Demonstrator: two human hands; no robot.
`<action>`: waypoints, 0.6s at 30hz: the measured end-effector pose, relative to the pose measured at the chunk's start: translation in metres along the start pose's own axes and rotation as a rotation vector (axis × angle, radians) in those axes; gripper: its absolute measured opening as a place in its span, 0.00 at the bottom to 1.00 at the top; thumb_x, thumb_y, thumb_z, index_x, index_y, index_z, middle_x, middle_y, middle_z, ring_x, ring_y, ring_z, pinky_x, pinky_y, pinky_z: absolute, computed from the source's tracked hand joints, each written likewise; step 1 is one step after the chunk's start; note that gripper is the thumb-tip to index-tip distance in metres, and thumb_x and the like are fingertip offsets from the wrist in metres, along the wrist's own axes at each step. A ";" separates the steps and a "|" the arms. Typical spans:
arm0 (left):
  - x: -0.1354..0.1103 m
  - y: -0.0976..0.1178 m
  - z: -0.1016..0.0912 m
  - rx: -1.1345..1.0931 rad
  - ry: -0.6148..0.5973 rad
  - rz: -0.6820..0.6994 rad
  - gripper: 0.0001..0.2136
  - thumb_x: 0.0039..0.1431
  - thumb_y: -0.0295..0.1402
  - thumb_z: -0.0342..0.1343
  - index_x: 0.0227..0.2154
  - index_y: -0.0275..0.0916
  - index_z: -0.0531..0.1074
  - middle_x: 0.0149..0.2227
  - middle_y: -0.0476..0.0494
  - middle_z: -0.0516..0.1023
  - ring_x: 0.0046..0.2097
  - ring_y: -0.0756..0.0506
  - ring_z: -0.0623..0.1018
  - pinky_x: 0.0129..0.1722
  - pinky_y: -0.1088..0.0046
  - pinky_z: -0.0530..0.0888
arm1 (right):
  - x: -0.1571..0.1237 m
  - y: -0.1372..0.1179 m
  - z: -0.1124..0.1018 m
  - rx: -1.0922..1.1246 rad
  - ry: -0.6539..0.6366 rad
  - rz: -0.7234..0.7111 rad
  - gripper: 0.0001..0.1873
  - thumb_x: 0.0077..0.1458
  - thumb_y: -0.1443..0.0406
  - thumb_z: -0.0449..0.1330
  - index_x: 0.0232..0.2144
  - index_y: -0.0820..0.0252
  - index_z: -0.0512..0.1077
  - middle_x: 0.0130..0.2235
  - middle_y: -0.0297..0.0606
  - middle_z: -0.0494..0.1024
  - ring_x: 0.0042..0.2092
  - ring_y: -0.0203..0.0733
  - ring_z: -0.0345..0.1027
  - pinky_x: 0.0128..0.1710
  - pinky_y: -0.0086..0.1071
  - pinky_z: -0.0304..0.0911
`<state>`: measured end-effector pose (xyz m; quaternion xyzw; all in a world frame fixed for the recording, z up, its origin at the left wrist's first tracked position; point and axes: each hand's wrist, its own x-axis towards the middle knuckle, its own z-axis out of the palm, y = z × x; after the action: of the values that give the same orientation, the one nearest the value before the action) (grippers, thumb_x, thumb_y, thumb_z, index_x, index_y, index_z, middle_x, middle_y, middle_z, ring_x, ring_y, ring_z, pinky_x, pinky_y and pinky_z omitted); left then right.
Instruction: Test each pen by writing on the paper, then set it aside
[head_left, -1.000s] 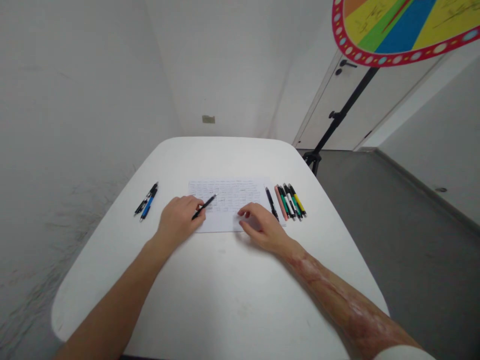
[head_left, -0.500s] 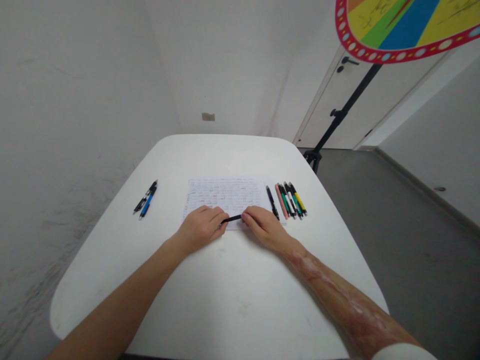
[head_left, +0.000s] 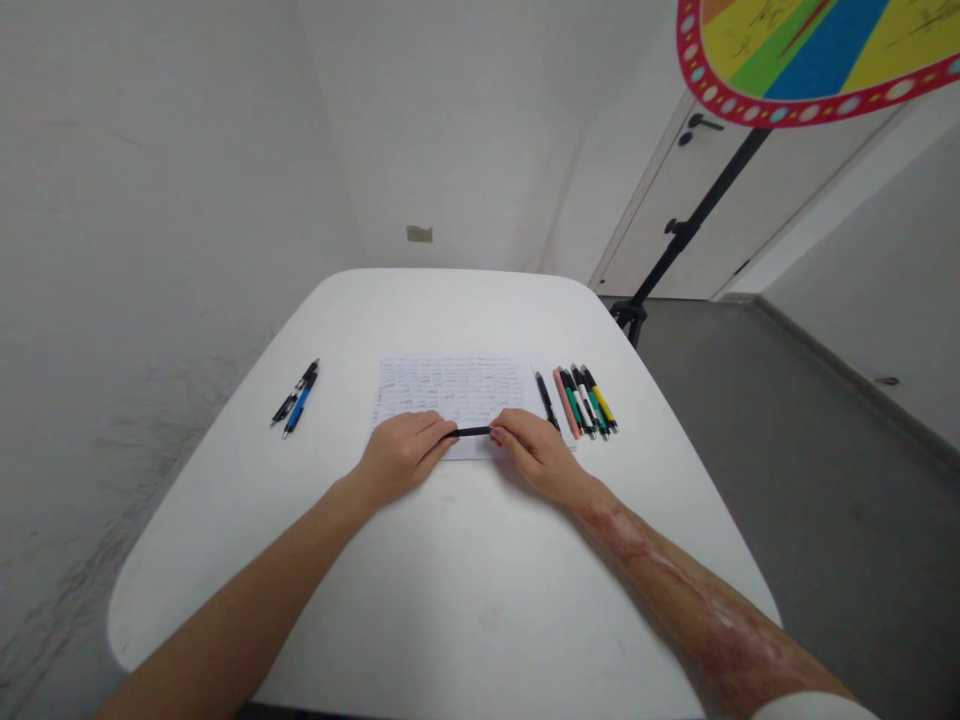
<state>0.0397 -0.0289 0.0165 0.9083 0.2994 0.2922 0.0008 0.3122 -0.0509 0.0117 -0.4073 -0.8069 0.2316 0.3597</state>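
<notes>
A slim black pen (head_left: pixel 472 432) lies crosswise between my two hands, just above the near part of a written sheet of paper (head_left: pixel 457 383). My left hand (head_left: pixel 405 450) pinches its left end, and the fingers hide that tip. At the other end, the fingertips of my right hand (head_left: pixel 534 450) are closed on the pen. A dark pen (head_left: pixel 547 398) rests by the paper's right edge, close to my right knuckles. Beside it lies a row of several pens, among them a pink one (head_left: pixel 567 402) and a yellow-and-black one (head_left: pixel 599 399).
On the left of the white table (head_left: pixel 450 600) lie a black-and-clear pen (head_left: pixel 289 400) and a blue pen (head_left: pixel 301 404). Beyond the table's right side stands a black tripod stand (head_left: pixel 690 230) with a colourful wheel (head_left: pixel 810 60). A wall rises behind the table.
The pen between my hands has turned from a slight slant to nearly level, and my hands sit slightly farther apart. The whole view has shifted a little.
</notes>
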 end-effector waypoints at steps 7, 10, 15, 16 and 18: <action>0.001 0.002 -0.001 -0.053 -0.006 -0.020 0.12 0.80 0.35 0.50 0.50 0.40 0.79 0.39 0.41 0.83 0.41 0.43 0.83 0.42 0.65 0.79 | 0.000 0.000 -0.001 -0.029 -0.011 -0.012 0.15 0.77 0.61 0.51 0.35 0.53 0.69 0.34 0.37 0.77 0.38 0.45 0.70 0.41 0.40 0.63; 0.000 0.001 -0.002 -0.042 -0.020 -0.007 0.13 0.81 0.36 0.49 0.49 0.39 0.79 0.38 0.42 0.83 0.39 0.44 0.83 0.41 0.66 0.78 | -0.001 0.001 -0.001 -0.040 -0.015 -0.035 0.14 0.77 0.61 0.51 0.36 0.54 0.70 0.35 0.37 0.77 0.38 0.46 0.70 0.41 0.40 0.63; -0.002 -0.002 -0.001 -0.060 -0.024 -0.006 0.14 0.81 0.37 0.49 0.48 0.39 0.80 0.38 0.42 0.85 0.39 0.43 0.84 0.40 0.65 0.78 | -0.001 0.003 -0.001 -0.063 -0.038 -0.072 0.11 0.77 0.61 0.53 0.40 0.53 0.72 0.36 0.38 0.79 0.39 0.46 0.71 0.42 0.39 0.64; -0.003 -0.003 0.000 -0.067 -0.027 -0.009 0.15 0.81 0.37 0.49 0.48 0.39 0.81 0.38 0.43 0.85 0.38 0.44 0.84 0.40 0.65 0.78 | -0.001 0.002 -0.001 -0.061 -0.038 -0.066 0.11 0.77 0.61 0.53 0.40 0.53 0.72 0.37 0.38 0.79 0.39 0.46 0.71 0.41 0.39 0.64; -0.003 -0.004 0.000 -0.057 -0.017 -0.007 0.15 0.81 0.39 0.50 0.50 0.40 0.81 0.38 0.43 0.86 0.38 0.44 0.84 0.40 0.66 0.79 | 0.000 0.001 -0.001 -0.055 -0.024 -0.047 0.11 0.77 0.61 0.53 0.41 0.53 0.72 0.38 0.38 0.80 0.39 0.45 0.72 0.41 0.39 0.64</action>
<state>0.0352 -0.0270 0.0142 0.9094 0.2939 0.2928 0.0304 0.3138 -0.0505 0.0115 -0.3950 -0.8265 0.2058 0.3442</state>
